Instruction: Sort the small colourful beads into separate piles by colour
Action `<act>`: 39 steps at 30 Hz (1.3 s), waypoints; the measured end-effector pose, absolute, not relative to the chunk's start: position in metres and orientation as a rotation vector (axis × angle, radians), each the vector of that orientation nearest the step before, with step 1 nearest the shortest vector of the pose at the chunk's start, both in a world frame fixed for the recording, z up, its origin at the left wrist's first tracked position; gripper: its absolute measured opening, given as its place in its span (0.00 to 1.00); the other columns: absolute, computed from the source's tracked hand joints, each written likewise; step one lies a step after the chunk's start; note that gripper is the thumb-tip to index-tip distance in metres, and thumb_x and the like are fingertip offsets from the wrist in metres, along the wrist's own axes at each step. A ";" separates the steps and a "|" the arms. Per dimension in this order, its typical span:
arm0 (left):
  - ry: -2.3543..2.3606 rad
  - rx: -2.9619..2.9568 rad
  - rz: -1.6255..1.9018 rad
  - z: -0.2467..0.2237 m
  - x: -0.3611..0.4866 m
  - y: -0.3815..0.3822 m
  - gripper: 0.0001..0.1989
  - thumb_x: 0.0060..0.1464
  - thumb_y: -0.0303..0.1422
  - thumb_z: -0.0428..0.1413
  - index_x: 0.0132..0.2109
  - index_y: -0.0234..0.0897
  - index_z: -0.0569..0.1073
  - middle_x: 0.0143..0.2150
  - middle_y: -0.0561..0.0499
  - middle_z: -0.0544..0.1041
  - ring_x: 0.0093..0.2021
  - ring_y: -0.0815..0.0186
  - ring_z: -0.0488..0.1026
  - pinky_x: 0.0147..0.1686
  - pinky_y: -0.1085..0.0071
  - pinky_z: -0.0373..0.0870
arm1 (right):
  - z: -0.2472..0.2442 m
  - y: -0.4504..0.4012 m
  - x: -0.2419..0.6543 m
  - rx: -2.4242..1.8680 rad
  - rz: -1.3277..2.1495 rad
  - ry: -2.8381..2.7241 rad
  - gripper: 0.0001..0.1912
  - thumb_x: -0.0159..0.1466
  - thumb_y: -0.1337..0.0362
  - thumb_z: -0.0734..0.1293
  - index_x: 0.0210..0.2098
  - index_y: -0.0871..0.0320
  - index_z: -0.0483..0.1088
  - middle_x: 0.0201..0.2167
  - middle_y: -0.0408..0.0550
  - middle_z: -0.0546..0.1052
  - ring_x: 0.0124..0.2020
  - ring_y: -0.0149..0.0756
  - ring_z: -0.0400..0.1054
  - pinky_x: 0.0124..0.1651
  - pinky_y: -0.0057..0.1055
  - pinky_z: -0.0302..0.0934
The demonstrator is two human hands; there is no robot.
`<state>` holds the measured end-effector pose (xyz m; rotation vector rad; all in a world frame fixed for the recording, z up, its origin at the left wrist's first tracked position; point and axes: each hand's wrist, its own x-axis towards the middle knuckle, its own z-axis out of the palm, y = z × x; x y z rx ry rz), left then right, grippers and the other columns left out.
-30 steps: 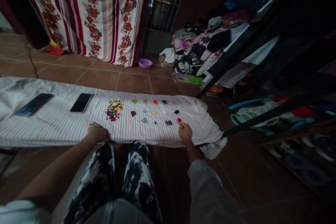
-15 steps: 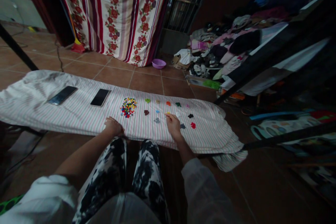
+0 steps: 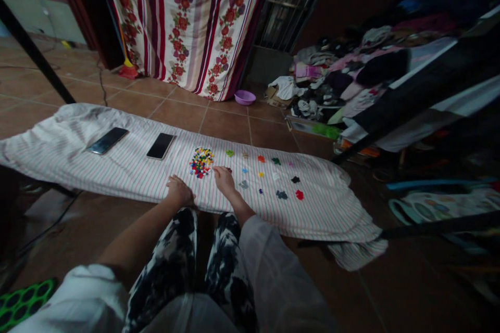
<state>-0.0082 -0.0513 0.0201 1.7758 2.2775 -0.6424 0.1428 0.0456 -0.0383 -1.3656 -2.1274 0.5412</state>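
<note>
My left hand [image 3: 179, 191] rests at the near edge of the striped cloth [image 3: 128, 177], its fingers partly curled and blurred; whether it holds anything does not show. My right hand [image 3: 225, 179] has its fingers closed just right of the mixed pile of colored pieces [image 3: 202, 162]; anything between the fingertips is too small to name. It partly covers a brown cluster. Small single-color clusters lie to the right, among them light green [image 3: 229, 153], orange [image 3: 261, 158], dark green [image 3: 276, 161], yellow [image 3: 261, 174], black [image 3: 295, 179], grey [image 3: 281, 194] and red [image 3: 299, 194].
Two phones, one dark [image 3: 108, 140] and one with a pale edge [image 3: 161, 145], lie on the cloth's left part. Beyond it are a purple basin [image 3: 245, 97], a floral curtain [image 3: 199, 21] and heaped clothes [image 3: 344, 73]. Dark bars slant at both sides.
My right hand has moved left from the yellow cluster to beside the mixed pile, uncovering the yellow and a small dark blue cluster. The view has shifted, with my left hand staying at the cloth's edge.
</note>
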 end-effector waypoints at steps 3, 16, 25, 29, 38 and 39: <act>2.279 1.788 -0.647 0.021 -0.008 -0.052 0.40 0.55 0.48 0.47 0.64 0.16 0.55 0.65 0.18 0.50 0.64 0.34 0.53 0.51 0.52 0.62 | -0.039 0.049 0.136 -1.358 0.576 -2.137 0.17 0.64 0.71 0.57 0.46 0.56 0.73 0.44 0.50 0.76 0.48 0.35 0.67 0.55 0.32 0.58; 2.256 1.840 -0.576 0.010 -0.012 -0.050 0.40 0.54 0.48 0.47 0.64 0.18 0.55 0.64 0.18 0.52 0.63 0.28 0.52 0.49 0.44 0.61 | -0.038 0.056 0.128 -1.382 0.564 -2.105 0.16 0.62 0.71 0.58 0.43 0.56 0.75 0.42 0.50 0.76 0.45 0.36 0.69 0.54 0.32 0.60; 2.231 1.878 -0.663 0.016 -0.011 -0.051 0.40 0.56 0.49 0.46 0.62 0.14 0.57 0.63 0.15 0.51 0.62 0.29 0.54 0.48 0.50 0.62 | -0.042 0.055 0.125 -1.329 0.586 -2.099 0.15 0.64 0.69 0.58 0.46 0.57 0.73 0.44 0.50 0.77 0.46 0.36 0.69 0.53 0.31 0.59; 2.233 1.899 -0.674 0.016 -0.011 -0.051 0.39 0.56 0.48 0.46 0.62 0.15 0.59 0.63 0.16 0.52 0.62 0.30 0.55 0.47 0.49 0.62 | -0.038 0.059 0.124 -1.355 0.573 -2.137 0.14 0.63 0.70 0.60 0.41 0.56 0.75 0.39 0.48 0.76 0.43 0.36 0.69 0.51 0.31 0.60; 2.261 1.857 -0.597 0.011 -0.012 -0.050 0.41 0.54 0.48 0.47 0.63 0.15 0.55 0.63 0.16 0.51 0.62 0.29 0.53 0.49 0.46 0.60 | -0.033 0.062 0.121 -1.428 0.535 -2.306 0.15 0.63 0.71 0.60 0.42 0.52 0.76 0.38 0.47 0.73 0.41 0.36 0.67 0.47 0.30 0.60; 2.257 1.860 -0.586 0.011 -0.012 -0.050 0.41 0.54 0.48 0.47 0.63 0.16 0.56 0.64 0.16 0.51 0.62 0.28 0.53 0.49 0.45 0.61 | -0.032 0.063 0.120 -1.437 0.536 -2.315 0.15 0.63 0.71 0.60 0.42 0.51 0.75 0.39 0.47 0.73 0.41 0.36 0.67 0.47 0.30 0.60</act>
